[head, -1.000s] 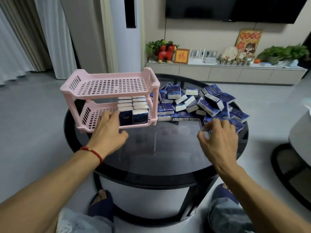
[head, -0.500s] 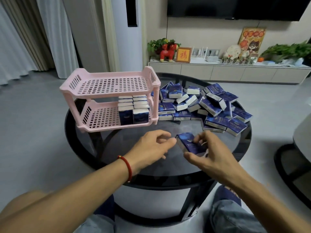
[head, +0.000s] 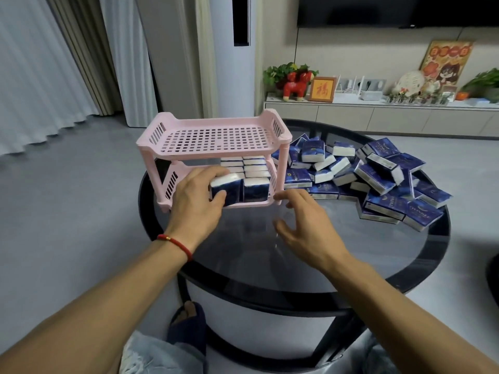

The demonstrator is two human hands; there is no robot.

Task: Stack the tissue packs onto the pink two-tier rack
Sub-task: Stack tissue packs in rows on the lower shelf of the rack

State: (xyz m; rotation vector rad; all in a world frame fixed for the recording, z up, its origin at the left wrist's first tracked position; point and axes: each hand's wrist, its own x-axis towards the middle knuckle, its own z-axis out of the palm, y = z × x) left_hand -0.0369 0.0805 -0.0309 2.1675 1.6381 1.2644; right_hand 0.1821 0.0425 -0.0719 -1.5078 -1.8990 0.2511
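the left hand's fingers (head: pixel 216 174) now curl around a tissue pack (head: pixel 226 190), seating it on the lower shelf of the pink rack (head: pixel 216 139) near the worktop's far left edge; half a second ago both hands held it over the middle. the right hand (head: pixel 302 225) has let go, fingers spread and empty. one more pack stored; the pile (head: pixel 378 174) at the right edge waits.

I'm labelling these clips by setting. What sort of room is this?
Most likely a home living room: a dark wall-mounted television above a long low white cabinet, grey floor-length curtains, and a round black glass coffee table.
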